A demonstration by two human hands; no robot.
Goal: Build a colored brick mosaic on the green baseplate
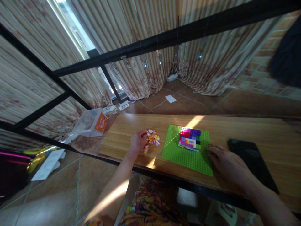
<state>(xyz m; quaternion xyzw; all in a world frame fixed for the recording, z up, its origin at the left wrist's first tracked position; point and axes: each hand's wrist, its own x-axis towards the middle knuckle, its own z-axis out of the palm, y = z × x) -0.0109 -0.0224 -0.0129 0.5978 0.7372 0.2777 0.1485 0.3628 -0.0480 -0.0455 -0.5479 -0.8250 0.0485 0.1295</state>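
Observation:
My left hand [138,142] is at the left edge of a pile of small toy bricks [153,137] in white, yellow, orange and pink. Its thumb and fingers are drawn together; whatever may be between them is too small to see. A green studded baseplate [172,153] lies to the right of the pile. On it sits a built block of coloured bricks [189,138], in red, purple, pink, orange and dark green. My right hand [225,161] rests by the baseplate's right edge, fingers loosely extended, fingertips touching the edge.
A black phone [251,163] lies on the wooden table [124,128], right of my right hand. Beyond the table's left end, a clear plastic tub [89,122] with an orange label lies on its side. A dark metal rail [150,44] and curtains stand behind.

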